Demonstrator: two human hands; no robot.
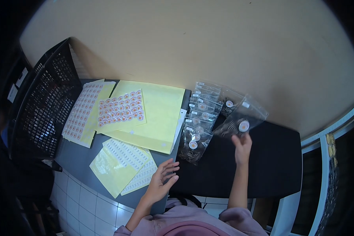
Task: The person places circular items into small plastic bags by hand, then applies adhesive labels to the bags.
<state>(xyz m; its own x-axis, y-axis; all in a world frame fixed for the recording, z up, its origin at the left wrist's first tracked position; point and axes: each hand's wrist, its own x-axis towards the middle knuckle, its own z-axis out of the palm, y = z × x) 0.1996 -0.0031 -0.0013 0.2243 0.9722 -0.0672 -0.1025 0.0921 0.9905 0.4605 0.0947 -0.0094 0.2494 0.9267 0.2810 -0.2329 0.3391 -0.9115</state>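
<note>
Hard to see: I cannot make out what fills the clear bags, only dark patterned contents and round orange-and-white stickers on them. The print on the label sheets is too small for me to read. The picture's corners are black.
Cut off: my view takes in the forearms and a mauve sleeve at the bottom edge, nothing higher.
Right hand (242, 146): raised, its fingers pinching the lower edge of one clear bag (243, 118), held up tilted above the dark part of the bench (271, 157).
Left hand (163, 180): released, fingers spread, holding nothing, hovering at the near bench edge just beside the white label sheets (130, 165).
Row of bags (198, 122): overlapping clear bags lie in a line on the bench, left of the held bag, each with a sticker.
Yellow sheets (161, 114): a large yellow backing sheet lies flat, with a sheet of round orange stickers (121, 109) on top of it; another sticker sheet (79, 114) lies further left.
Black crate (47, 102): a mesh crate stands at the far left, against the bench.
Behind: a plain cream wall (208, 43).
</note>
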